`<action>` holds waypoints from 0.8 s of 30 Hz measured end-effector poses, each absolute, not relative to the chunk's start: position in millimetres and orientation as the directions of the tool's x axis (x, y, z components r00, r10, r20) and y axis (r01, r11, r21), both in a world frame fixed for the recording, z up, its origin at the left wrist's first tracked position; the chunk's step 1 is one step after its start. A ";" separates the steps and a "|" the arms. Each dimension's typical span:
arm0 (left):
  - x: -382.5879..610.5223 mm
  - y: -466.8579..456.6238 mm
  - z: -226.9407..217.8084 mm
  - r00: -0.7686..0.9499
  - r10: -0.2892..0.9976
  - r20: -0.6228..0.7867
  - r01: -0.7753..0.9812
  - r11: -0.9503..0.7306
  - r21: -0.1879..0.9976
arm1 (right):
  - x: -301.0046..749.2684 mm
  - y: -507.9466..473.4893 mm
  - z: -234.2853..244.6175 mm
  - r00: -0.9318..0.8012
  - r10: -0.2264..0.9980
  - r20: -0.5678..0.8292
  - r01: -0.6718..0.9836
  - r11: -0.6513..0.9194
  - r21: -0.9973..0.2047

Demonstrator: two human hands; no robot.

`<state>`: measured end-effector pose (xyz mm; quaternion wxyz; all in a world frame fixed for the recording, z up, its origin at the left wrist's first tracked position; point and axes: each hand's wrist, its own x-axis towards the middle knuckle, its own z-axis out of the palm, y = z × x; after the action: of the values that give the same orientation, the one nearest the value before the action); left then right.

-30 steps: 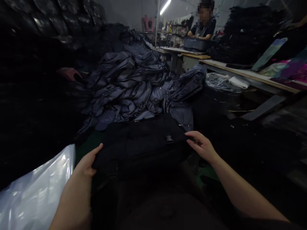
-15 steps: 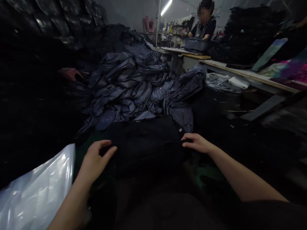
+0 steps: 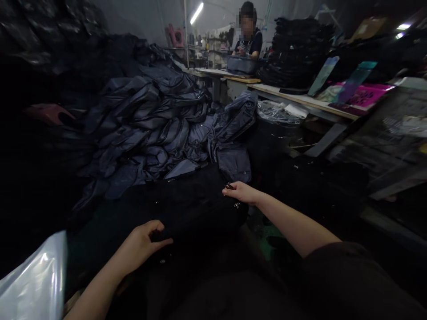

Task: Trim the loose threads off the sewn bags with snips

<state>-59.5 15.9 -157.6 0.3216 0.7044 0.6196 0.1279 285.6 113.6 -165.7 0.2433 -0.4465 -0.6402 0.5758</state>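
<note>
A black fabric bag [image 3: 196, 200] lies in front of me, its outline partly lost in the dark; small metal bits glint on it. Over its near left part is my left hand [image 3: 143, 246], thumb and index finger apart, the other fingers curled out of sight. I cannot tell whether it touches the cloth. At the bag's right end, my right hand [image 3: 242, 193] is closed in a pinch. A small dark piece shows between its fingertips, too small and dim to name.
Dark grey-blue bags [image 3: 150, 120] form a large heap ahead. A clear plastic sheet [image 3: 40, 280] is at lower left. Beyond, a person [image 3: 248, 40] works at a long table [image 3: 300, 98] beside a black stack [image 3: 296, 49]. A pink stool [image 3: 51, 114] lies left, and a magenta basket [image 3: 370, 95] right.
The view has swung right. My left hand has come nearer to me along the bag, and the bag now lies more slanted. My right hand still pinches at its right end.
</note>
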 end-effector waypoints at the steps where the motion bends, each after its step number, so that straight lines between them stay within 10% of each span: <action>1: -58.9 18.2 -155.4 0.200 0.947 -0.250 0.782 -0.001 0.624 | 285.4 114.3 -166.3 -0.478 0.855 -0.200 0.282 -0.066 -0.957; 10: -39.1 31.1 -115.6 0.370 0.779 -0.507 0.760 0.060 0.647 | 299.2 73.7 -170.2 -0.348 0.937 0.013 0.327 0.135 -0.935; 18: -17.2 155.8 -132.0 0.284 0.957 0.065 0.845 -0.282 0.455 | 304.9 -0.5 -191.4 -0.380 0.797 0.469 0.444 0.602 -0.664; 24: -5.3 230.6 -162.3 0.260 0.965 -0.022 0.890 -0.231 0.392 | 307.5 -34.7 -201.1 -0.347 0.779 0.522 0.518 0.623 -0.586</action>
<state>-5.3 230.6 -162.3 0.1656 0.7762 0.5977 0.1132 307.5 -34.7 -201.1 0.4051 -0.4030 -0.8047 0.1612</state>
